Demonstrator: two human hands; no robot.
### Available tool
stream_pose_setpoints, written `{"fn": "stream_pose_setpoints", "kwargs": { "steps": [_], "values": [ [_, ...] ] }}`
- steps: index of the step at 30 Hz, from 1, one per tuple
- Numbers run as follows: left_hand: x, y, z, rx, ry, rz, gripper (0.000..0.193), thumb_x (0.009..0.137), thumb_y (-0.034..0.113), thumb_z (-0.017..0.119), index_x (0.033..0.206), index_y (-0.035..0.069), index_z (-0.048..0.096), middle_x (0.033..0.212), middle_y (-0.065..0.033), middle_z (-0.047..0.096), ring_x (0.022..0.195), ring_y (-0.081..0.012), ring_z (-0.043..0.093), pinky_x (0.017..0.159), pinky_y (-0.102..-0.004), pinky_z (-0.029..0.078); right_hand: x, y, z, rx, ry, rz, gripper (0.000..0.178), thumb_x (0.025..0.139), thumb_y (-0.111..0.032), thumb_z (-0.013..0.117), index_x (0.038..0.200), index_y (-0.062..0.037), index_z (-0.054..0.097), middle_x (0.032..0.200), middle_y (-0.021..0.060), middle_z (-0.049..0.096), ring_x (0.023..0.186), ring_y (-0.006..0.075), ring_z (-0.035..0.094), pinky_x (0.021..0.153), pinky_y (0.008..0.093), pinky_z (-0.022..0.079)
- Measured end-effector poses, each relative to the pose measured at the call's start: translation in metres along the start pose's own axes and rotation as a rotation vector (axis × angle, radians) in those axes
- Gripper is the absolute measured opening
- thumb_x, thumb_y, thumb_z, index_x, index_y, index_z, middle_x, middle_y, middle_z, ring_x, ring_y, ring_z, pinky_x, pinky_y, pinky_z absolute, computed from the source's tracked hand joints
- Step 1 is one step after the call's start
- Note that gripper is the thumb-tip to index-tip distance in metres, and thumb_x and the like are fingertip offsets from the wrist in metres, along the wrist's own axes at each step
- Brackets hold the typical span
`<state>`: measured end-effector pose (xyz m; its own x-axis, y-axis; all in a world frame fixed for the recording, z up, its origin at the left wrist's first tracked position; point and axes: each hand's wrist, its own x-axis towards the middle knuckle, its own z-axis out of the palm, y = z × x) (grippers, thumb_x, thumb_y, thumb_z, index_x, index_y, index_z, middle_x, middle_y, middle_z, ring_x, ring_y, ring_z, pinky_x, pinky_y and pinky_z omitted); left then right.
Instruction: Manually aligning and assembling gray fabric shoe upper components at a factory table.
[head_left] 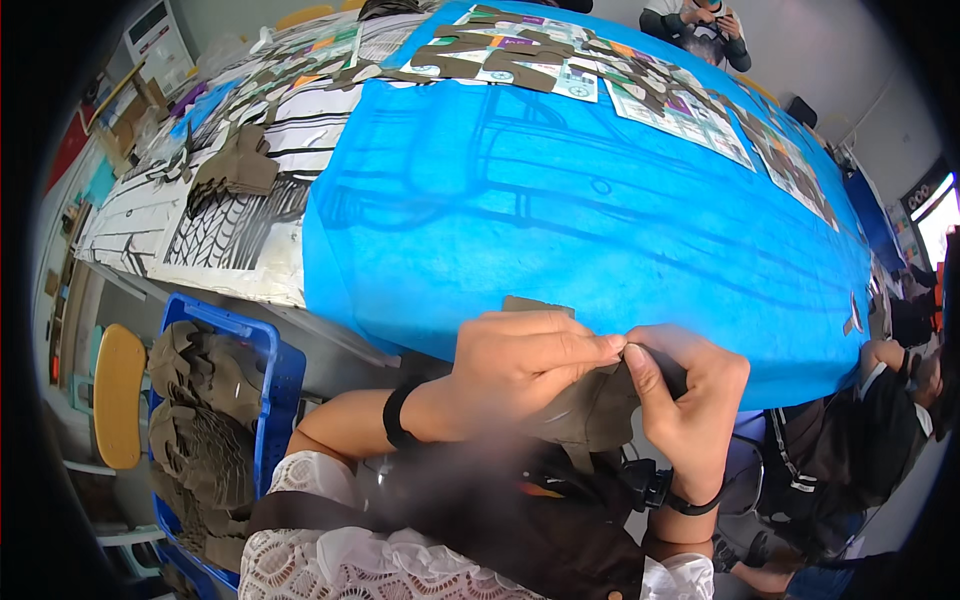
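Observation:
Close to the near edge of the table, both my hands pinch a soft brown-grey cut piece (582,415) of sheet material. My left hand (525,350) grips its upper edge between thumb and fingertips, with the other fingers curled in. Right beside it, my right hand (695,395) pinches the same edge, so the two thumbs almost meet. The piece hangs down below my fingers, and one corner shows above the left hand. Part of it is hidden behind my hands and a dark blur. Whether it is one layer or several, I cannot tell.
A blue cloth (600,230) covers the table, with printed sheets (690,125) and brown pieces along its far side. More pieces (237,165) lie stacked at the left. A blue crate (282,390) of similar pieces stands by a yellow chair (118,395). People sit at right and far side.

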<state>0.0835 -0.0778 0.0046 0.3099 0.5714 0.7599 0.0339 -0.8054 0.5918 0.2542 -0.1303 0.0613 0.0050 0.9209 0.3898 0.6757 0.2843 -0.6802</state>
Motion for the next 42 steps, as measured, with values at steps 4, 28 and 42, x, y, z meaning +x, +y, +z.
{"fn": "stream_pose_setpoints", "kwargs": {
  "steps": [4,28,42],
  "values": [
    [0.001,0.008,0.001,-0.162,0.057,-0.294,0.036,0.077,-0.005,0.072,0.112,0.004,0.069,0.076,-0.007,0.07,0.063,-0.0111,0.064,0.056,-0.0234,0.05,0.003,-0.004,-0.005,-0.018,-0.082,-0.003,0.007,0.08,-0.002,0.067,0.087,-0.0022,0.069,0.069,0.0138,0.064,0.058,0.0272,0.061,0.054,0.0332,0.045],
    [0.007,0.022,-0.013,-0.075,-0.118,-0.372,0.025,0.079,0.003,0.075,0.103,0.003,0.069,0.07,-0.005,0.068,0.063,-0.0066,0.064,0.057,-0.0216,0.049,-0.004,-0.003,0.014,-0.14,0.179,-0.264,0.009,0.078,0.003,0.066,0.083,-0.0055,0.066,0.061,0.0085,0.055,0.052,0.0246,0.052,0.049,0.0339,0.039],
    [0.014,0.014,-0.017,-0.095,-0.251,-0.474,0.015,0.08,0.005,0.074,0.095,0.001,0.072,0.077,-0.009,0.07,0.065,-0.0098,0.064,0.058,-0.0238,0.048,0.001,-0.004,0.007,-0.223,0.042,-0.337,0.023,0.076,0.007,0.062,0.094,-0.0074,0.063,0.064,0.0091,0.053,0.056,0.0268,0.054,0.049,0.0372,0.04]
  ]
}}
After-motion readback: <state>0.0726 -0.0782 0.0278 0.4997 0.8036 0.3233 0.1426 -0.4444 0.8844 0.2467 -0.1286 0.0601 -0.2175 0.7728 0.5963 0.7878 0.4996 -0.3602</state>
